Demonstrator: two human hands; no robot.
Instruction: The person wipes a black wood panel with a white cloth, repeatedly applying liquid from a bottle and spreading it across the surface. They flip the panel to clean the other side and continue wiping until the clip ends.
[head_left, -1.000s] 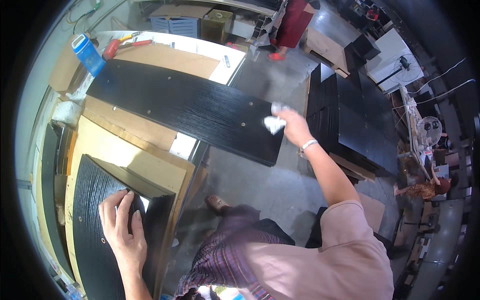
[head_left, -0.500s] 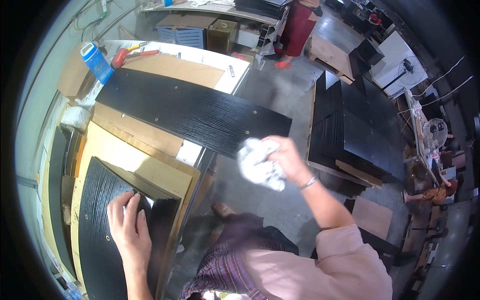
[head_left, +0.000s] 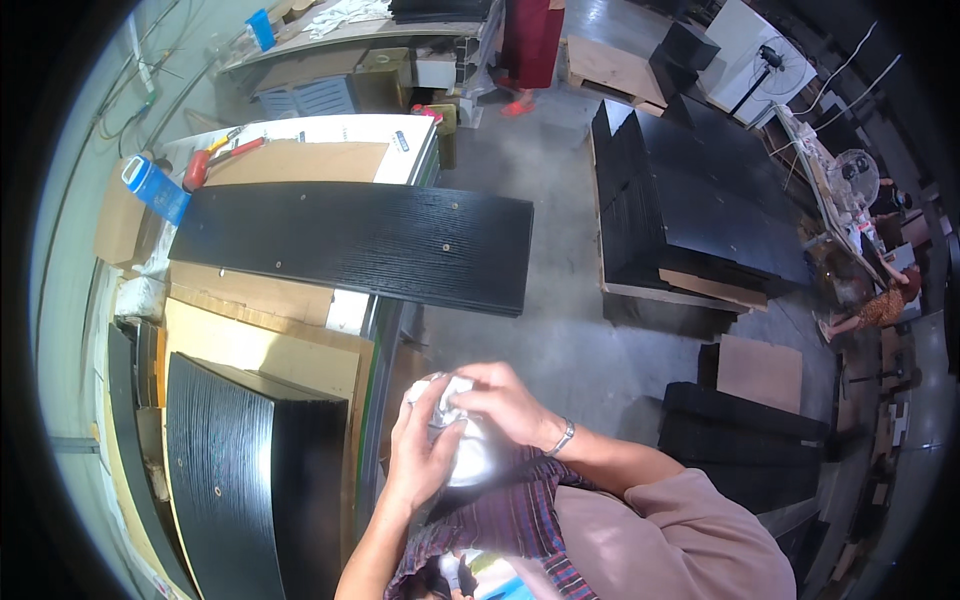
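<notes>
Close in front of my body, both hands are together on a crumpled white cloth (head_left: 478,458). My left hand (head_left: 418,450) grips its near left side, and my right hand (head_left: 512,405) closes over it from the right. Part of the cloth hangs below the fingers. To the left of my hands stands a stack of black wood-grained boards (head_left: 225,460) with small round holes in the top one. Beyond it, a long black board (head_left: 350,240) with round fittings lies across the bench, its right end sticking out past the edge. Neither hand touches the boards.
A blue-and-white container (head_left: 158,190) and a red-headed tool (head_left: 197,170) lie at the bench's far left. Stacked black panels (head_left: 700,190) stand on the right, near a standing fan (head_left: 768,58). One person in a dark red skirt (head_left: 532,45) stands at the back; another (head_left: 880,300) is far right.
My right hand has brought the cloth from the long board's right end back toward my body. My left hand has left the near stack and joined it on the cloth. The view has shifted.
</notes>
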